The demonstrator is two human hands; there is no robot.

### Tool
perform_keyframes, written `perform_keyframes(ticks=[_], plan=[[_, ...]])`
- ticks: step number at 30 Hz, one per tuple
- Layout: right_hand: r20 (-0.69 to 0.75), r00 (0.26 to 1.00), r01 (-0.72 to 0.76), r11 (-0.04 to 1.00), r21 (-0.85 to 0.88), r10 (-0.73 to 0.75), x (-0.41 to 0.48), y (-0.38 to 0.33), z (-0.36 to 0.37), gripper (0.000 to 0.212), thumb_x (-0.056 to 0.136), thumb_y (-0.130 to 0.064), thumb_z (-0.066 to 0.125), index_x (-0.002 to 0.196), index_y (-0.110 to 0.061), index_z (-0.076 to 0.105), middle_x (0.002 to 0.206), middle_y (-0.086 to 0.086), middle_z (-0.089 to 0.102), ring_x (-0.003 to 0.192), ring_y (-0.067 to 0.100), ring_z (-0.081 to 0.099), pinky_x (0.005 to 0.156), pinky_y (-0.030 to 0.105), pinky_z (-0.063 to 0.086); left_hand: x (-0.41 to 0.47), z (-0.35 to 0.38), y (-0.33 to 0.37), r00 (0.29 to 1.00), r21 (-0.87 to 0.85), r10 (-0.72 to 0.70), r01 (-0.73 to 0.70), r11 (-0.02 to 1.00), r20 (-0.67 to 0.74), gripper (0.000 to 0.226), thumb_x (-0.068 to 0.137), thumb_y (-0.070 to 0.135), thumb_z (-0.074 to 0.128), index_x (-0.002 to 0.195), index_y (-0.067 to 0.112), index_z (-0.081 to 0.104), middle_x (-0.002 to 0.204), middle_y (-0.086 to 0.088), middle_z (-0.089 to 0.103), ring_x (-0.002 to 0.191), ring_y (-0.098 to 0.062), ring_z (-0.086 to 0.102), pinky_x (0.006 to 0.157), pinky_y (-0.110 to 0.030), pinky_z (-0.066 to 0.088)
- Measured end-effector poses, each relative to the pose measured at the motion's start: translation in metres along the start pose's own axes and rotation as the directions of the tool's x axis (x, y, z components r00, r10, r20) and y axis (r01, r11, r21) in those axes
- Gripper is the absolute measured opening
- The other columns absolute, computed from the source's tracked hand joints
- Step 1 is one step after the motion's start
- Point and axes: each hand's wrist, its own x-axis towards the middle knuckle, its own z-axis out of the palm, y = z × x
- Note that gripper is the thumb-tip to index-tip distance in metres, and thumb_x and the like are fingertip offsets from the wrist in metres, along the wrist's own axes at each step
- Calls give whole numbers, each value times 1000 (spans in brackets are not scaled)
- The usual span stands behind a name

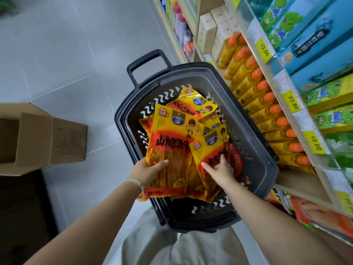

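A black shopping basket (pixel 254 134) stands on the floor in front of me, its handle (pixel 147 60) at the far end. Several yellow and red snack packets lie in it. My left hand (pixel 148 172) grips the lower edge of the front packet (pixel 170 142), thumb on top. My right hand (pixel 219 170) holds a second packet (pixel 210 148) just to the right, fingers curled over it. A bead bracelet is on my left wrist.
Store shelves (pixel 298 119) run along the right, with orange-capped yellow bottles (pixel 267 111), boxes and yellow price tags. An open cardboard box (pixel 38 138) sits on the grey tiled floor at left. My light trousers show at the bottom.
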Motion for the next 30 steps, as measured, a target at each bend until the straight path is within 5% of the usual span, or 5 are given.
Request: perform_keyframes(ticks=[4,10,18,25,30], plan=[[-127,990,-60,998,-29,56,3,-11,5,112,60,-66,74,146,-21,18,151,12,17,139,33,20,105,49,34,2,-7,-1,1000,58,20,-21,998,24,20,77,39,72,91,26,66,90,5,72,82,-14,68,60,-23,53],[-42,996,-73,993,91,77,20,-9,-5,144,45,-60,86,148,-34,-12,158,9,12,142,35,20,110,56,26,2,-11,-5,997,90,63,-59,994,-35,16,78,42,70,86,29,66,84,8,70,77,-7,65,52,-15,46],[-260,965,95,961,260,-25,-30,-8,-14,114,47,-55,86,141,-24,32,142,9,39,130,32,41,102,48,38,-17,-19,-8,985,34,138,-135,990,-104,11,78,42,71,82,33,67,70,19,69,70,-2,65,53,-16,45],[-421,900,320,824,468,-111,-118,-32,-35,122,32,-67,80,138,-26,33,136,1,45,124,23,47,101,41,41,-56,-12,22,927,80,323,-342,936,191,26,84,36,66,109,34,57,96,13,68,82,0,65,69,-21,53],[-673,735,434,819,376,-81,-172,-47,-34,108,46,-63,80,136,-19,39,134,8,46,128,27,40,100,37,37,-97,6,40,777,112,483,-566,817,404,64,57,49,79,115,31,58,105,12,68,95,-3,64,79,-21,51]])
